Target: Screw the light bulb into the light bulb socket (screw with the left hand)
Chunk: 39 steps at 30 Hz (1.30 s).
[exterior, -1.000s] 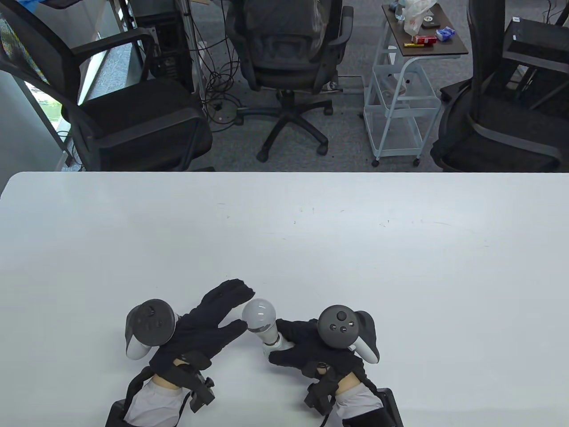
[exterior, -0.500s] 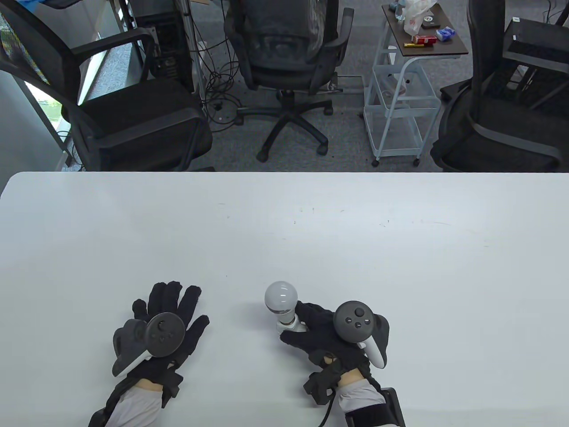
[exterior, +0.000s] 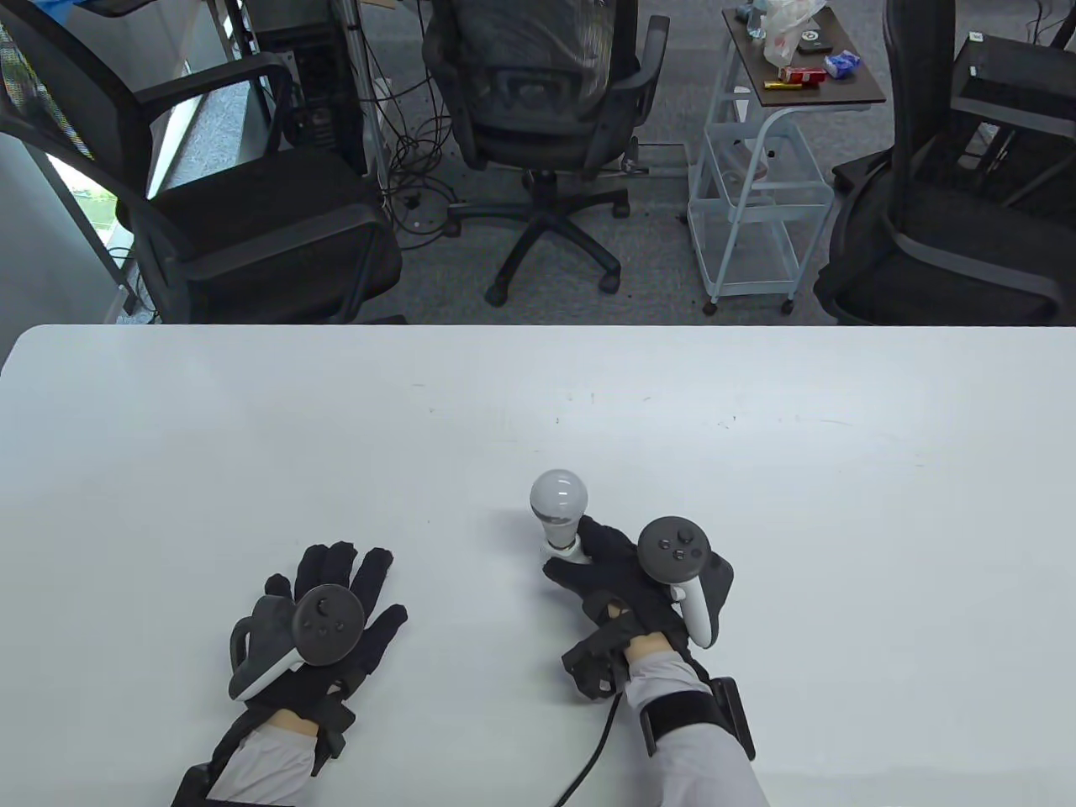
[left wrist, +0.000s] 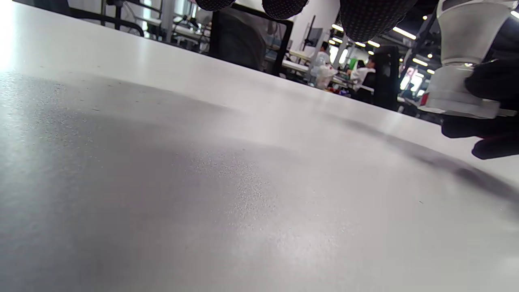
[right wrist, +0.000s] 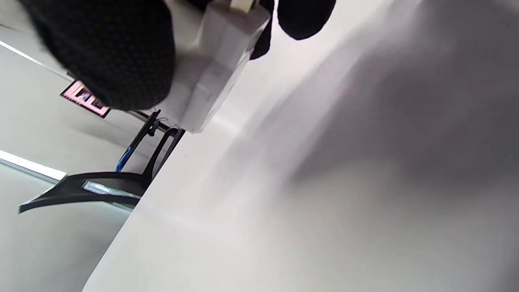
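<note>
A white light bulb (exterior: 556,496) stands upright in a white socket (exterior: 564,550), and my right hand (exterior: 602,561) grips the socket at its base near the middle front of the table. The socket also shows in the left wrist view (left wrist: 460,97) and in the right wrist view (right wrist: 215,73) between my gloved fingers (right wrist: 109,52). My left hand (exterior: 345,588) rests flat on the table, fingers spread and empty, well left of the bulb. Its fingertips (left wrist: 371,16) hang in at the top of the left wrist view.
The white table (exterior: 756,437) spreads wide around both hands. Past its far edge stand office chairs (exterior: 538,109) and a small cart (exterior: 756,185). A cable (exterior: 597,748) runs from my right wrist toward the near edge.
My left hand let go of the bulb and moved left, now lying flat on the table. My right hand carried the socket with the bulb forward and to the right.
</note>
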Each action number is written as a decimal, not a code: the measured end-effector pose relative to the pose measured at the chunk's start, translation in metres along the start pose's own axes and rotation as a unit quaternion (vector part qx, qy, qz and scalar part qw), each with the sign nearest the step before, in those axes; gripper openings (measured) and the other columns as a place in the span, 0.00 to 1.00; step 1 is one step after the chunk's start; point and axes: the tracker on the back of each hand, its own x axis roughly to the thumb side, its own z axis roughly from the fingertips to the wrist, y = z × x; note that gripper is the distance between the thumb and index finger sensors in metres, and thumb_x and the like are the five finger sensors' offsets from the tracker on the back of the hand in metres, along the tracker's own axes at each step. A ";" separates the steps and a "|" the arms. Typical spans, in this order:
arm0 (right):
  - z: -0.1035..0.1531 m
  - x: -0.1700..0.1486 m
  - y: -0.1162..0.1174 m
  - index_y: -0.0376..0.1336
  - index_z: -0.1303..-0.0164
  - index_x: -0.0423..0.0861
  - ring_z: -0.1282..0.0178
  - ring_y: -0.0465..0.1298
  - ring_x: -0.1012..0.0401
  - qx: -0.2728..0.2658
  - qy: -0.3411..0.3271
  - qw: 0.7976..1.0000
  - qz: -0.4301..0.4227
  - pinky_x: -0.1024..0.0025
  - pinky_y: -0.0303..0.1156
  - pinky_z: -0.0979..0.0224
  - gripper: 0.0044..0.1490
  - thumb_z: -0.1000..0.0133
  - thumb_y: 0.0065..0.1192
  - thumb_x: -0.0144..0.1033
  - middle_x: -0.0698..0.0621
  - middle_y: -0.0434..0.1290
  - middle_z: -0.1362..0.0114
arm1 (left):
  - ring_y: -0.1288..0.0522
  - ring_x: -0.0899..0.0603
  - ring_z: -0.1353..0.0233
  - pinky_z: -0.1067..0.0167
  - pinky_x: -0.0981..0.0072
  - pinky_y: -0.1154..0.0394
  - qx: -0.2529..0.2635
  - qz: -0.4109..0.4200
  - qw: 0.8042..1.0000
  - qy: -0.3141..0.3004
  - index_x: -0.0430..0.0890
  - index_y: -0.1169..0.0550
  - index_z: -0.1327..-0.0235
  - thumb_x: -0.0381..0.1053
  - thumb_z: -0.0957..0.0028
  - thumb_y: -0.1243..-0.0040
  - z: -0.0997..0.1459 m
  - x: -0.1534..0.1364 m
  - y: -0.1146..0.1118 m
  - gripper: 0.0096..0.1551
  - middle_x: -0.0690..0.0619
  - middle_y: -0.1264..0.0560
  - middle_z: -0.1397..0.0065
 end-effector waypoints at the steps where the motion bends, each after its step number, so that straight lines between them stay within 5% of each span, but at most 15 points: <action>1: -0.008 0.002 0.000 0.61 0.29 0.49 0.22 0.57 0.39 -0.007 0.004 1.000 0.003 0.26 0.40 0.24 0.40 0.49 0.78 0.43 0.45 0.64 0.23 | 0.57 0.21 0.17 0.35 0.11 0.59 -0.002 0.001 1.000 -0.001 0.46 0.47 0.09 0.64 0.32 0.52 0.000 0.000 0.000 0.43 0.28 0.51 0.13; 11: -0.082 0.027 0.001 0.59 0.28 0.52 0.20 0.57 0.39 -0.051 0.069 0.996 0.034 0.25 0.37 0.26 0.40 0.49 0.77 0.39 0.49 0.63 0.21 | 0.57 0.21 0.17 0.35 0.11 0.60 -0.008 0.008 1.000 -0.009 0.47 0.48 0.09 0.65 0.31 0.53 -0.003 0.002 0.000 0.44 0.28 0.52 0.13; 22: -0.110 0.019 0.015 0.57 0.26 0.57 0.17 0.50 0.46 -0.033 0.128 0.989 0.065 0.28 0.29 0.26 0.40 0.47 0.75 0.41 0.53 0.61 0.18 | 0.57 0.21 0.17 0.36 0.11 0.60 -0.003 0.012 1.000 -0.019 0.47 0.48 0.09 0.65 0.31 0.53 -0.003 0.006 0.003 0.44 0.28 0.52 0.13; 28: -0.109 0.012 0.022 0.51 0.23 0.60 0.15 0.38 0.52 0.001 0.153 0.984 0.095 0.35 0.22 0.25 0.42 0.43 0.71 0.44 0.55 0.48 0.14 | 0.58 0.21 0.17 0.36 0.11 0.61 -0.004 0.015 1.000 -0.016 0.47 0.49 0.08 0.66 0.31 0.54 -0.003 0.005 0.003 0.44 0.28 0.52 0.13; 31: -0.101 0.008 0.023 0.38 0.21 0.60 0.16 0.33 0.51 0.031 0.146 0.985 0.090 0.38 0.20 0.25 0.52 0.44 0.70 0.47 0.54 0.39 0.13 | 0.58 0.21 0.17 0.36 0.11 0.61 -0.004 0.012 1.000 -0.017 0.47 0.49 0.08 0.66 0.31 0.53 -0.003 0.005 0.003 0.44 0.28 0.52 0.13; 39: -0.037 0.002 -0.006 0.42 0.21 0.49 0.18 0.38 0.39 0.024 0.060 0.994 0.085 0.31 0.26 0.27 0.55 0.47 0.72 0.45 0.42 0.42 0.15 | 0.61 0.21 0.17 0.36 0.11 0.62 0.002 0.014 1.000 -0.018 0.48 0.52 0.08 0.67 0.31 0.54 -0.002 0.005 0.005 0.46 0.28 0.56 0.12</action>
